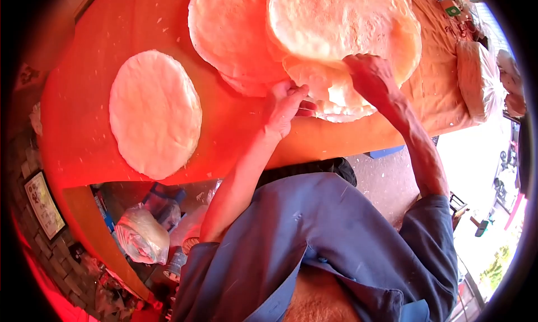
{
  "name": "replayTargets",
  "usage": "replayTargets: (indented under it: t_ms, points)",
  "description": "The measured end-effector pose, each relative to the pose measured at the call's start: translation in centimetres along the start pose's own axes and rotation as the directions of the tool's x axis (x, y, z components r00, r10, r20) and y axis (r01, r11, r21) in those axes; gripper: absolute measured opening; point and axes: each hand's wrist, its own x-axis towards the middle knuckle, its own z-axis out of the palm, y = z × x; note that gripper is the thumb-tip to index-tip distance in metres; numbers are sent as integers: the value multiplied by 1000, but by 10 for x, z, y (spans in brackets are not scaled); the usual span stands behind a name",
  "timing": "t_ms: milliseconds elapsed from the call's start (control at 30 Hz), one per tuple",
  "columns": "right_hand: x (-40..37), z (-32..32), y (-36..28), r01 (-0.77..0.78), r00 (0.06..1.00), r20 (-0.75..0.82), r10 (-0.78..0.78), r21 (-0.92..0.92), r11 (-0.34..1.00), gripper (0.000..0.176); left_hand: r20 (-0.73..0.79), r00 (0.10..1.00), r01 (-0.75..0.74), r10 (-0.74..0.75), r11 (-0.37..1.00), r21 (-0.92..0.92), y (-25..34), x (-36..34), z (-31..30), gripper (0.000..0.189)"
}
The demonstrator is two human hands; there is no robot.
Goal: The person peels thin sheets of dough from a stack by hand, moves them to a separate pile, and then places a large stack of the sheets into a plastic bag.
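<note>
Large, pale, round flatbreads lie on an orange cloth-covered table. At the table's near edge, my left hand [284, 105] pinches the rim of a flatbread [316, 78] in the right-hand stack. My right hand [372, 78] is closed on the same piece's raised edge, so its near side is lifted and bent. Other flatbreads [342, 25] sit under and behind it, overlapping. Left of them is another overlapping flatbread [235, 36]. A single flatbread [155, 115] lies apart on the left. My right fingertips are partly hidden.
The orange tablecloth [89, 115] carries scattered white crumbs. A clear plastic bag of pale rounds [476, 81] stands at the right end. Beneath the table are a wrapped plastic bundle [143, 235] and a can [175, 263]. A framed picture [43, 205] is at far left.
</note>
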Motion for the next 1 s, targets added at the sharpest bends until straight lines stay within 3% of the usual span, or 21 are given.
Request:
replayTargets:
  t_ms: [100,167,300,333,433,500,533,600,633,700,733,767,967,1000]
  points:
    - [-23,4,7,101,980,-182,-82,97,990,21,83,996,36,-29,997,-75,-10,3,9,19]
    - [-33,12,10,118,984,-150,-97,139,983,21,98,991,105,-91,983,-148,-5,2,15,16]
    - [-42,4,-14,181,953,-272,-129,172,968,28,241,970,73,14,934,-351,-14,5,13,18]
    - [-47,14,-12,225,955,-219,-199,104,969,42,247,969,62,26,937,-344,-15,8,13,19]
    - [-58,11,-30,125,964,-255,-80,165,978,59,256,963,8,81,945,-326,-12,13,12,20]
    - [-48,29,-23,74,947,-319,-45,79,994,41,272,956,-25,111,954,-299,-8,11,20,22]
    - [-41,33,-17,32,940,-341,-16,42,999,36,250,963,-28,100,960,-278,-4,8,22,22]
    - [-32,18,-7,-5,981,-190,28,121,993,23,204,975,-40,90,971,-234,6,2,23,24]
    - [-27,12,13,83,984,-130,-123,-274,958,19,156,986,-24,57,978,-206,6,-3,18,27]
    - [-6,-45,52,28,960,-279,11,137,990,12,69,994,-74,81,992,-101,3,-11,3,28]
    - [-5,-107,38,-118,951,-297,80,-109,987,26,25,996,-89,90,995,-47,0,-15,-6,29]
    - [-7,-131,43,200,797,-602,-42,199,959,9,-5,994,-106,105,994,-17,-4,-18,-18,30]
    - [-4,-163,-20,64,840,-507,-194,-262,963,11,-342,908,-258,240,966,-6,-4,-23,-61,31]
    - [1,-152,-18,53,934,-350,-73,-68,996,27,-405,874,-281,268,959,27,-2,-20,-65,32]
